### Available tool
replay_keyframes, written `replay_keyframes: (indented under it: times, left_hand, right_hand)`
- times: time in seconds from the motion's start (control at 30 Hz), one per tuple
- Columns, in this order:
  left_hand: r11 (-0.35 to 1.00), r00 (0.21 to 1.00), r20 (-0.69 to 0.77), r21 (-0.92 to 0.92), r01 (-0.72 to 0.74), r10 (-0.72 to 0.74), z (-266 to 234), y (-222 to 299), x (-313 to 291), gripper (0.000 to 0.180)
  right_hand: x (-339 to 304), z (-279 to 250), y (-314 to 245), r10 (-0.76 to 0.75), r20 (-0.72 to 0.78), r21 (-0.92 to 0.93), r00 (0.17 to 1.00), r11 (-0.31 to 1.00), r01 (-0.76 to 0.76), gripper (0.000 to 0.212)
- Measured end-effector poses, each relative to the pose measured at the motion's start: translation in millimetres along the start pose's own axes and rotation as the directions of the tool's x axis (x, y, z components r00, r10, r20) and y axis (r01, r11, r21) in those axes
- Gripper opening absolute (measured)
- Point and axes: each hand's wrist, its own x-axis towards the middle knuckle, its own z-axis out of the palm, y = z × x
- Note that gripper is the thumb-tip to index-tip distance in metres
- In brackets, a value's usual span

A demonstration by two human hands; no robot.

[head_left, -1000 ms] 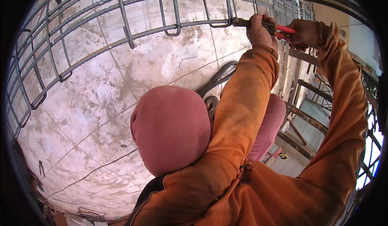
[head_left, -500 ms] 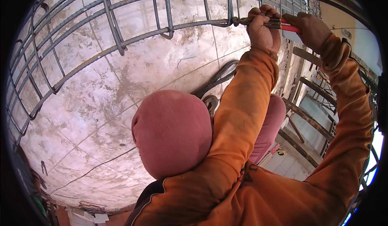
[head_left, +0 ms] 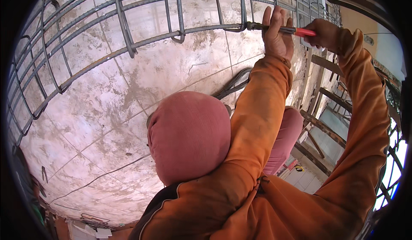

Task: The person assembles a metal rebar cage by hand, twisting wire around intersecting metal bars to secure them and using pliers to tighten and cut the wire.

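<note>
In my right hand [head_left: 328, 35] I grip the red-handled pincers [head_left: 305, 32] by the handle ends, fingers closed round them. Their dark jaws [head_left: 255, 26] meet the corner where a stirrup crosses the lower ribbed bar of the rebar cage [head_left: 154, 37]. My left hand [head_left: 278, 40] is raised beside the pincers, its fingers stretched upward and apart. The tool runs across this hand near the base of the fingers, partly hidden there. Whether wire sits in the jaws is too small to tell.
Below the cage lies a stained tiled floor [head_left: 128, 85]. A bundle of dark wire [head_left: 234, 84] rests near my knee [head_left: 191, 137]. Wooden beams [head_left: 324, 126] stand at the right, and a thin loose wire [head_left: 101, 178] crosses the floor at left.
My left fingers have uncurled from around the pincers and stretched upward. The red handles look closer together, and my right hand has lowered slightly. The view has shifted a little.
</note>
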Motion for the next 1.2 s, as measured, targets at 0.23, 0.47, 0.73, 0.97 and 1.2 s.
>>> replay_keyframes:
  times: [0.23,0.47,0.73,0.97,1.2]
  left_hand:
    - [0.984,0.984,-0.039,-0.041,0.171,-0.172,13,6,-15,0.03]
    - [0.994,0.962,-0.256,-0.072,0.084,-0.1,42,1,4,0.031]
    - [0.999,0.956,-0.293,-0.041,0.021,-0.032,43,-5,16,0.03]
    - [0.999,0.996,-0.086,-0.04,0.021,-0.025,25,-5,10,0.024]
    - [0.99,0.991,0.035,-0.05,0.133,-0.131,13,3,-23,0.026]
  right_hand:
    - [-39,1,-62,0.223,0.193,0.344,0.955,0.897,-0.279,0.045]
    - [-26,37,-32,-0.385,-0.629,-0.681,0.676,0.692,-0.24,0.049]
    - [-3,21,-5,-0.439,-0.576,-0.739,0.689,0.64,-0.211,0.042]
    - [-10,17,-13,-0.41,-0.594,-0.697,0.692,0.692,-0.188,0.037]
    - [-32,-3,-40,0.275,0.316,0.244,0.908,0.901,-0.358,0.029]
